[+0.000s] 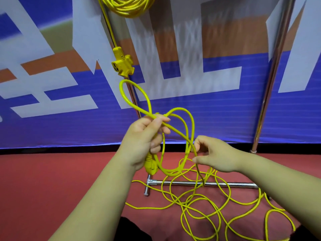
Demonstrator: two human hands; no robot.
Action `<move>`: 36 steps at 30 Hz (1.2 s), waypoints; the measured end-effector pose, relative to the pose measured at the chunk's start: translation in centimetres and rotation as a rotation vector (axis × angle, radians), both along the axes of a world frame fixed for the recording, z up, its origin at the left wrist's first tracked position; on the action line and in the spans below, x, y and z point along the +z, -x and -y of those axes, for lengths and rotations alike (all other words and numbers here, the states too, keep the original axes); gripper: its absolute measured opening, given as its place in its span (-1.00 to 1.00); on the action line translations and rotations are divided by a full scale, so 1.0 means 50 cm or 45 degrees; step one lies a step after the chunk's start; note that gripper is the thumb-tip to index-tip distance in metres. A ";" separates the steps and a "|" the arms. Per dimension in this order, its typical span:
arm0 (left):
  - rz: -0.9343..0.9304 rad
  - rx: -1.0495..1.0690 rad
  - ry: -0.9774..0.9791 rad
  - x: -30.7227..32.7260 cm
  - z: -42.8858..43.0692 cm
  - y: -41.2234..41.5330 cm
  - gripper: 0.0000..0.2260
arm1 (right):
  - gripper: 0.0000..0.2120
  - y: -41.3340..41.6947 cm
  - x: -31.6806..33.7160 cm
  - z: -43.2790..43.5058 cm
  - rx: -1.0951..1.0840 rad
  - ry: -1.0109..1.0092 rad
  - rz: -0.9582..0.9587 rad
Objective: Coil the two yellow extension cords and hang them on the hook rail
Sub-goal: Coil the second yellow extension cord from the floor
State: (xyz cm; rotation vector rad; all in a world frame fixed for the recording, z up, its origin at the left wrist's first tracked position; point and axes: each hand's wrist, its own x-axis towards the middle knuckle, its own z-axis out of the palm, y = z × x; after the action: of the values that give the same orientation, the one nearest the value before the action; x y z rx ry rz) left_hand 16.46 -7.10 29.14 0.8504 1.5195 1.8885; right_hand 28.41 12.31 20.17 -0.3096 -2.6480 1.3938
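The left hand [144, 136] gripped loops of a thin yellow extension cord [171, 173], the right hand [215, 153] pinching one strand; the rest sprawled on the red floor [52, 180]. A coiled yellow cord [128, 7] hung above.

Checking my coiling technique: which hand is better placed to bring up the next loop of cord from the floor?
Probably the right hand: it pinches the strand running down to the loose cord on the floor, while the left hand grips the gathered loops.
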 end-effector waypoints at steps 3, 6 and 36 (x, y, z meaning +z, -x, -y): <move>0.078 0.010 -0.156 0.021 0.022 0.010 -0.83 | -0.72 0.009 -0.013 0.012 0.041 0.064 0.005; 0.112 0.091 -0.192 0.027 0.039 0.024 -0.84 | -0.74 0.011 -0.010 0.027 0.010 0.213 -0.058; 0.351 0.216 0.127 -0.034 0.127 0.119 -0.63 | -0.87 0.035 -0.029 0.065 0.194 -0.546 0.371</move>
State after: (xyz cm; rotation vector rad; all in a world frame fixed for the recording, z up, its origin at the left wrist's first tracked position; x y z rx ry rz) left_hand 10.54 -13.48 27.43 0.4077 1.5360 1.9374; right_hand 26.68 9.05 18.72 -0.2818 -3.1750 0.8246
